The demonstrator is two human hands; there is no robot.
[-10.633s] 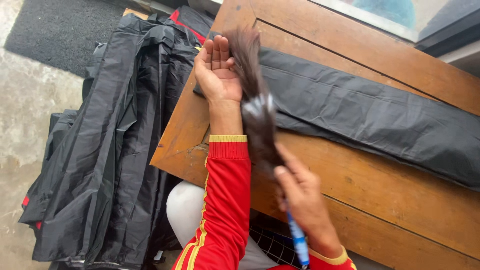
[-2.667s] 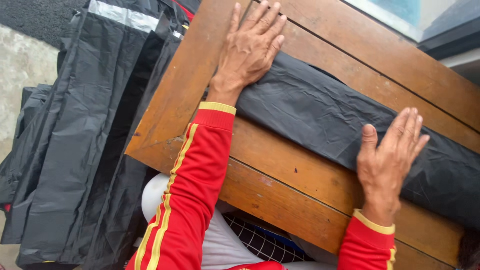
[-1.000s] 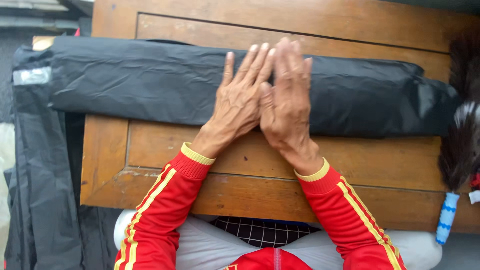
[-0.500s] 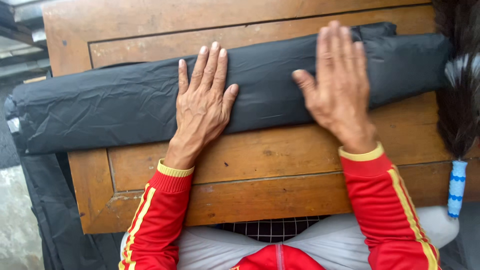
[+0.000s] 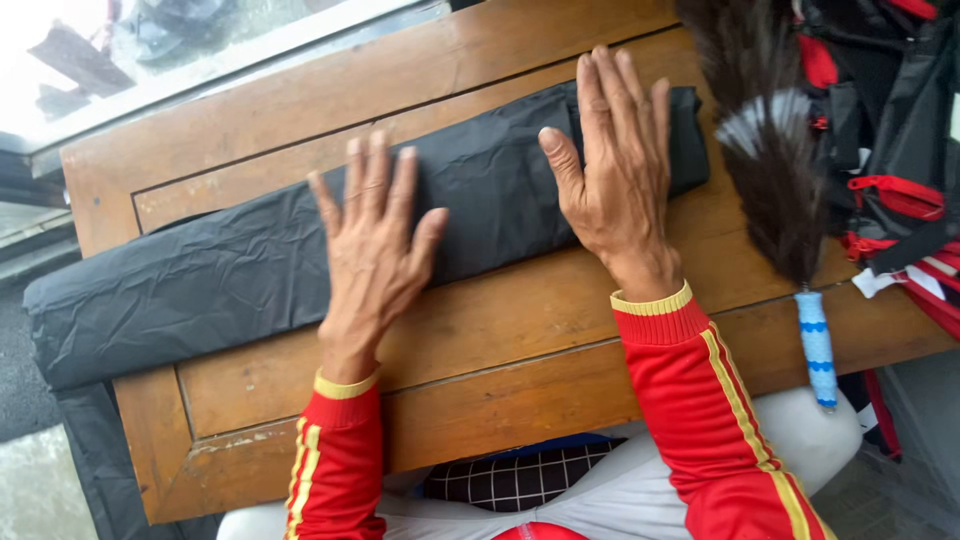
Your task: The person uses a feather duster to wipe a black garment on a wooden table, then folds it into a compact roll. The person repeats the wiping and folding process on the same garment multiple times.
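Observation:
A long folded strip of black fabric (image 5: pixel 200 270) lies across a low wooden table (image 5: pixel 500 330), its left end hanging past the table's edge. My left hand (image 5: pixel 375 240) rests flat on the middle of the fabric, fingers spread. My right hand (image 5: pixel 615 165) presses flat on the fabric's right end, fingers together and thumb out. Both hands hold nothing. Red sleeves with yellow stripes cover my forearms.
A dark feather duster (image 5: pixel 770 150) with a blue-and-white handle (image 5: pixel 818 345) lies on the table's right side. Black and red fabric items (image 5: pixel 900 120) are piled at the right. More black fabric (image 5: pixel 90 460) hangs at the table's lower left.
Ten seconds ago my right hand swept the duster over the fabric. Both hands since pressed the fabric flat, and over the last second they slid apart from its middle.

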